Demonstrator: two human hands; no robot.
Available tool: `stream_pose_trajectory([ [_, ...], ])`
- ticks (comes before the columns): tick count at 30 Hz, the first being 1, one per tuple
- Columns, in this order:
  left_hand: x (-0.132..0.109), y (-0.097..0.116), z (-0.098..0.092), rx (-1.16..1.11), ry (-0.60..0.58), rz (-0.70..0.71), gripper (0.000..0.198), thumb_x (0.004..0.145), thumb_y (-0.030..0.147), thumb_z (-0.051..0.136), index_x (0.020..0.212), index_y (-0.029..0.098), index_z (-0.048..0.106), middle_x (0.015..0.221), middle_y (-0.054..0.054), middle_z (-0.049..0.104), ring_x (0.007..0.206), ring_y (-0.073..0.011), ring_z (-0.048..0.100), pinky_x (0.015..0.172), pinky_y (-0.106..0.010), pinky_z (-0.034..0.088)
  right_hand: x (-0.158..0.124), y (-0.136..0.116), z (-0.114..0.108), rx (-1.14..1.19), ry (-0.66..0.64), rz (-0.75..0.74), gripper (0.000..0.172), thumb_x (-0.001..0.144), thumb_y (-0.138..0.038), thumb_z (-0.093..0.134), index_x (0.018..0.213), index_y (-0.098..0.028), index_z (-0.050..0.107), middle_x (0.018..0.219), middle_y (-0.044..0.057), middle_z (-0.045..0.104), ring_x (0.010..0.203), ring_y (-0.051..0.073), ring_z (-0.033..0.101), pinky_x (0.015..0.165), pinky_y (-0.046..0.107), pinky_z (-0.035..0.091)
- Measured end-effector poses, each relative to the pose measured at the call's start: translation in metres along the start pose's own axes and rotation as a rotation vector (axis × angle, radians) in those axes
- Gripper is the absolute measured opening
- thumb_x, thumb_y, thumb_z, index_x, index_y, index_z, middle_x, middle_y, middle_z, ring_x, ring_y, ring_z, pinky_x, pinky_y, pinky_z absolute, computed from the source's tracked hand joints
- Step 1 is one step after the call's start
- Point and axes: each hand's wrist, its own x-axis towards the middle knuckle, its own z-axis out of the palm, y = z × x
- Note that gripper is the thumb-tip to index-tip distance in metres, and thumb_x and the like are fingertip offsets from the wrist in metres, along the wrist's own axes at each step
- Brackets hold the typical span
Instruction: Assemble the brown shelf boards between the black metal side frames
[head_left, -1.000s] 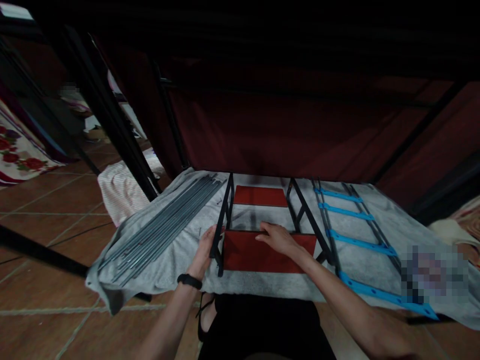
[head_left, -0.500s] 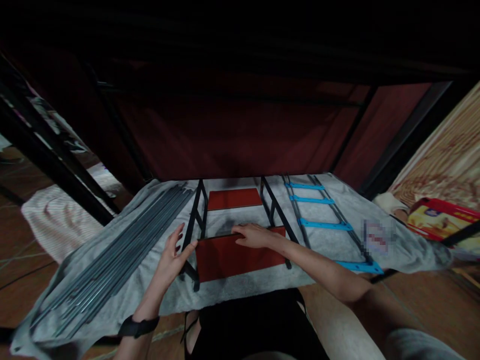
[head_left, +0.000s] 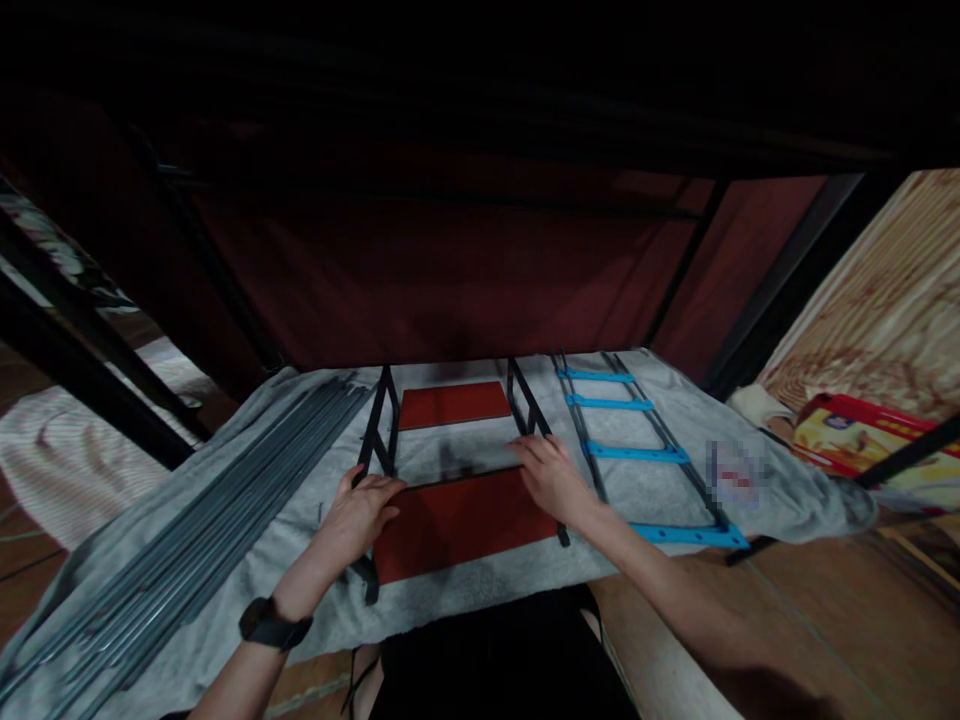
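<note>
A black metal frame (head_left: 377, 425) with two red panels lies on a grey cloth (head_left: 480, 575) on the floor. My left hand (head_left: 361, 512) rests on the near red panel's (head_left: 465, 522) left end, fingers curled over the frame's left bar. At the panel's right end my right hand (head_left: 551, 478) lies with fingers bent over the top edge by the right bar (head_left: 529, 408). The far red panel (head_left: 454, 404) sits between the bars further back. A black watch (head_left: 271, 624) is on my left wrist.
A bundle of grey metal rods (head_left: 187, 535) lies on the cloth at the left. A black frame with blue cross strips (head_left: 634, 452) lies at the right. Black posts and dark red fabric stand behind. A red and yellow box (head_left: 862, 440) sits far right.
My view has swung right. My left hand has come down from the side onto the panel's left end. My right hand has slid along the top edge from the middle to the right end.
</note>
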Motion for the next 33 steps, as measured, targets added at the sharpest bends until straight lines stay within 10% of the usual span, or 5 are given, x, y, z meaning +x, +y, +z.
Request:
stream_pose_trajectory([
  [6, 0.003, -0.002, -0.003, -0.038, -0.052, -0.016, 0.027, 0.070, 0.025, 0.067, 0.096, 0.028, 0.073, 0.103, -0.007, 0.074, 0.112, -0.0287, 0.060, 0.119, -0.050, 0.002, -0.048, 0.062, 0.009, 0.371, 0.038, 0.509, 0.044, 0.086, -0.026, 0.042, 0.126, -0.013, 0.053, 0.097, 0.010, 0.069, 0.091, 0.024, 0.065, 0.084, 0.036, 0.049],
  [9, 0.000, -0.004, -0.002, -0.073, -0.055, -0.015, 0.026, 0.070, 0.032, 0.068, 0.095, 0.028, 0.073, 0.103, -0.006, 0.074, 0.113, -0.0270, 0.060, 0.120, -0.047, 0.002, -0.052, 0.072, 0.013, 0.584, 0.064, 0.522, 0.032, 0.085, -0.029, 0.043, 0.107, -0.015, 0.060, 0.083, 0.005, 0.069, 0.083, 0.021, 0.065, 0.081, 0.033, 0.050],
  [17, -0.017, 0.002, -0.007, -0.155, -0.112, -0.006, 0.023, 0.071, 0.035, 0.070, 0.093, 0.031, 0.074, 0.107, -0.003, 0.073, 0.120, -0.0271, 0.056, 0.120, -0.050, 0.004, -0.050, 0.060, 0.025, 0.864, 0.149, 0.573, 0.056, 0.085, -0.058, 0.047, 0.123, -0.018, 0.059, 0.125, 0.009, 0.064, 0.120, 0.026, 0.056, 0.107, 0.042, 0.038],
  [22, -0.029, 0.008, -0.006, -0.175, -0.063, -0.025, 0.025, 0.073, 0.037, 0.068, 0.095, 0.028, 0.075, 0.111, -0.007, 0.071, 0.118, -0.0292, 0.056, 0.113, -0.046, 0.029, -0.055, 0.059, 0.024, 0.841, 0.200, 0.702, 0.069, 0.079, -0.073, 0.047, 0.121, -0.020, 0.063, 0.131, 0.011, 0.061, 0.131, 0.030, 0.046, 0.111, 0.049, 0.033],
  [33, -0.040, 0.021, -0.006, -0.271, -0.057, 0.025, 0.023, 0.077, 0.034, 0.062, 0.095, 0.025, 0.073, 0.104, -0.007, 0.067, 0.102, -0.0245, 0.061, 0.090, -0.032, 0.049, -0.049, 0.053, 0.032, 0.950, 0.210, 0.679, 0.075, 0.078, -0.076, 0.043, 0.112, -0.013, 0.066, 0.089, 0.009, 0.071, 0.089, 0.025, 0.066, 0.082, 0.036, 0.051],
])
